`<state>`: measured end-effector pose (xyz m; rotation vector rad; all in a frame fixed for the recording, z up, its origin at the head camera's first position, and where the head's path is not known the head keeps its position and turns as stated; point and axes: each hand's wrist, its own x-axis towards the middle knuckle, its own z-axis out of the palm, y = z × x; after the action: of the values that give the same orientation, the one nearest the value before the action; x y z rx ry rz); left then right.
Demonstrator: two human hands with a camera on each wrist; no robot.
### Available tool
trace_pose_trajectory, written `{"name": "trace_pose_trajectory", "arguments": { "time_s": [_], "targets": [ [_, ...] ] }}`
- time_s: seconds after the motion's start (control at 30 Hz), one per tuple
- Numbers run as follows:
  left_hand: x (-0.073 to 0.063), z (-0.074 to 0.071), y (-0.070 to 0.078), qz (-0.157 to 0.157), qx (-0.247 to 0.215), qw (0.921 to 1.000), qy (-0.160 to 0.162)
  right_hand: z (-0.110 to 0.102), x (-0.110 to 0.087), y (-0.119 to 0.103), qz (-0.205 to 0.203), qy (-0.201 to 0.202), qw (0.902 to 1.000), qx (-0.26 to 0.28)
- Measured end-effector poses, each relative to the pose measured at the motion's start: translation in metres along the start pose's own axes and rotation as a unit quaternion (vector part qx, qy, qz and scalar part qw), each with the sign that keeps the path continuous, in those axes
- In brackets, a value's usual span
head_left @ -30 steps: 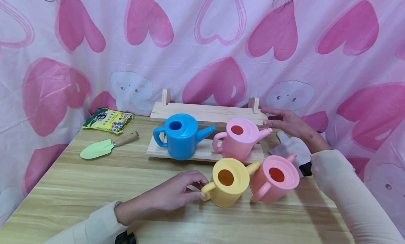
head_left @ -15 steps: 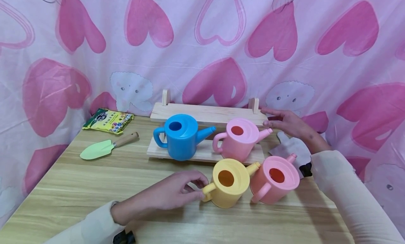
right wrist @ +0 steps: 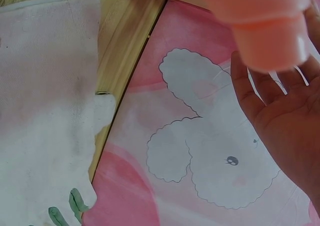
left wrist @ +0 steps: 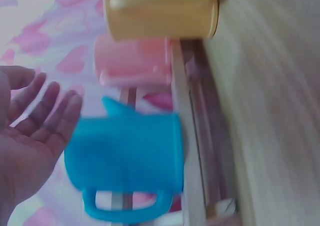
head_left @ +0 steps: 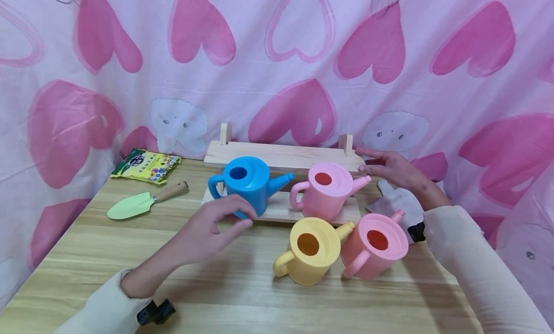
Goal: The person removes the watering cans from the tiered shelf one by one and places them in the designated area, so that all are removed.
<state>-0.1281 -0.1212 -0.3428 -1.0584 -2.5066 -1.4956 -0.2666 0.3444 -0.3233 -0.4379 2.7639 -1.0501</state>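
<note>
My left hand (head_left: 212, 228) holds nothing, its fingers loosely bent in front of the blue watering can (head_left: 248, 177). In the left wrist view, that hand (left wrist: 32, 131) is apart from the blue can. A yellow watering can (head_left: 313, 252) stands on the table, its spout close to a coral-pink watering can (head_left: 374, 247). The blue can and a pink watering can (head_left: 327, 192) are on the lower board of a wooden two-tier shelf (head_left: 281, 155). My right hand (head_left: 391, 168) touches the upper board's right end with outstretched fingers, partly hidden by a spout in the right wrist view.
A pale cloth glove (head_left: 402, 206) lies at the right, below my right forearm. A green trowel (head_left: 134, 206) with a wooden handle and a yellow-green packet (head_left: 147, 165) lie at the left. A heart-patterned curtain (head_left: 277, 45) hangs behind the table.
My left hand has let go of the yellow can's handle and moved up and left, in front of the blue can. The right hand and the cans stay in place.
</note>
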Motion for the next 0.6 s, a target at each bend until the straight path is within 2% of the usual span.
{"name": "trace_pose_trajectory", "arguments": {
  "time_s": [0.13,0.27,0.33,0.43,0.6],
  "targets": [
    [0.000,-0.017,-0.009,0.042,0.017,0.9946,0.094,0.000,-0.001,-0.001,0.005,0.000,1.0000,0.001],
    [0.003,-0.032,-0.023,0.046,0.062,0.9844,0.158,0.000,-0.001,-0.001,0.004,0.001,1.0000,0.002],
    [0.004,-0.038,-0.030,0.040,0.077,0.9812,0.172,0.000,-0.001,-0.001,0.004,0.002,1.0000,0.004],
    [0.006,-0.043,-0.042,0.014,0.077,0.9806,0.180,0.001,0.000,0.000,0.006,0.001,1.0000,0.006],
    [0.006,-0.046,-0.056,-0.058,0.036,0.9854,0.156,0.000,0.000,0.002,-0.006,-0.007,0.9999,0.014]
  ]
}}
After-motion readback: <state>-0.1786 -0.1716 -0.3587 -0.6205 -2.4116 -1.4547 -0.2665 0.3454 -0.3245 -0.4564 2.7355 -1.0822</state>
